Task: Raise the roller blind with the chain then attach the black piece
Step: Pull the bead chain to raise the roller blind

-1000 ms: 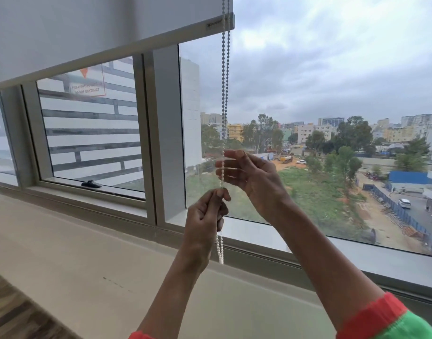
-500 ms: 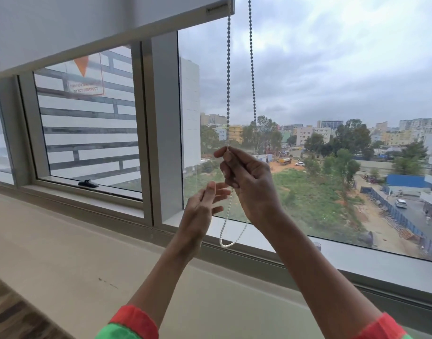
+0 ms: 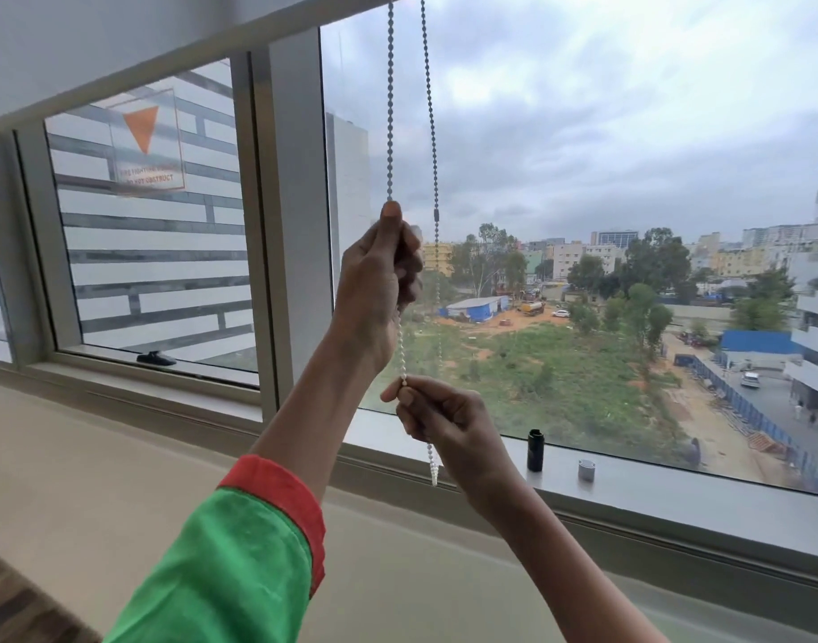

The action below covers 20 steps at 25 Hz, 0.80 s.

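The white roller blind (image 3: 119, 48) is raised to the top of the view, its bottom rail slanting across the upper left. A beaded chain (image 3: 390, 109) hangs from the top in two strands, and the right strand carries a small connector. High on the left strand, my left hand (image 3: 377, 280) is closed around the chain. Lower down, my right hand (image 3: 444, 424) pinches the same strand between thumb and fingers, and the loop's end dangles below it. The black piece (image 3: 535, 450) stands upright on the window sill (image 3: 676, 498), right of my right hand and untouched.
A small grey cap (image 3: 586, 470) sits on the sill right of the black piece. A vertical window frame post (image 3: 300, 225) stands just left of the chain. The left pane has a black latch (image 3: 156, 358) and an orange sticker. A beige ledge runs below the windows.
My hands have swapped places: the left has gone up and closed on the chain, and the right has come down the strand, still gripping it. The blind's bottom rail sits higher.
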{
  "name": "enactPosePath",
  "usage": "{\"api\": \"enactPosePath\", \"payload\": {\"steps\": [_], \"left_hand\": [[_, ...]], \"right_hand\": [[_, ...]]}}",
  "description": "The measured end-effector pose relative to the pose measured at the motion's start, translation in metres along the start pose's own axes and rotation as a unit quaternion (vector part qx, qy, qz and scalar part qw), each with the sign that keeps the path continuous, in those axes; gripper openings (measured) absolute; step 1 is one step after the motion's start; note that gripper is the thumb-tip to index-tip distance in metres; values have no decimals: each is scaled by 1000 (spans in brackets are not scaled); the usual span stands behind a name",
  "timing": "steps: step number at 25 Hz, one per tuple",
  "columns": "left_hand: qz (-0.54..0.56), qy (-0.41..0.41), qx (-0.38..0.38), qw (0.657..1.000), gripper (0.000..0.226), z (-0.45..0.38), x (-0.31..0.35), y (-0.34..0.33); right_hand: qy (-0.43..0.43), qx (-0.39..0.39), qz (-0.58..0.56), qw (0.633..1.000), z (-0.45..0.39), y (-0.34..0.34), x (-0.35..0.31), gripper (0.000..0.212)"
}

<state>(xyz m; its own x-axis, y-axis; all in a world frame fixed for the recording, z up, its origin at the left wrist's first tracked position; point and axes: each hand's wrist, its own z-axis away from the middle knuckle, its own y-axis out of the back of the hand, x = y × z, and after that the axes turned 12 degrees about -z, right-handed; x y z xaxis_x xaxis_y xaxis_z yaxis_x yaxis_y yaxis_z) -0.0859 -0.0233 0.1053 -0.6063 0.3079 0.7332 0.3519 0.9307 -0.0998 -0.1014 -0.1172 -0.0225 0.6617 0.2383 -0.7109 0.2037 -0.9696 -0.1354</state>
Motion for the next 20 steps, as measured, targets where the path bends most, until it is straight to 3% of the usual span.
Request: {"api": "enactPosePath", "payload": {"steps": [4,7,15,20], "left_hand": [[39,11,-12,999,41,18,-15,9],[22,25,-16,999,40,33,-30,11],[16,116,-33,993,38,91,-77,-8],[-37,132,-51,989,39,100,-93,2]], "right_hand": [[-93,-63,31,993,-1,16,-8,18],[-163,-32,-25,986,-7,24,-21,38],[-37,44,-87,995,-66,2,-94,29],[34,76,-38,996,-59,-16,-79,20]]}}
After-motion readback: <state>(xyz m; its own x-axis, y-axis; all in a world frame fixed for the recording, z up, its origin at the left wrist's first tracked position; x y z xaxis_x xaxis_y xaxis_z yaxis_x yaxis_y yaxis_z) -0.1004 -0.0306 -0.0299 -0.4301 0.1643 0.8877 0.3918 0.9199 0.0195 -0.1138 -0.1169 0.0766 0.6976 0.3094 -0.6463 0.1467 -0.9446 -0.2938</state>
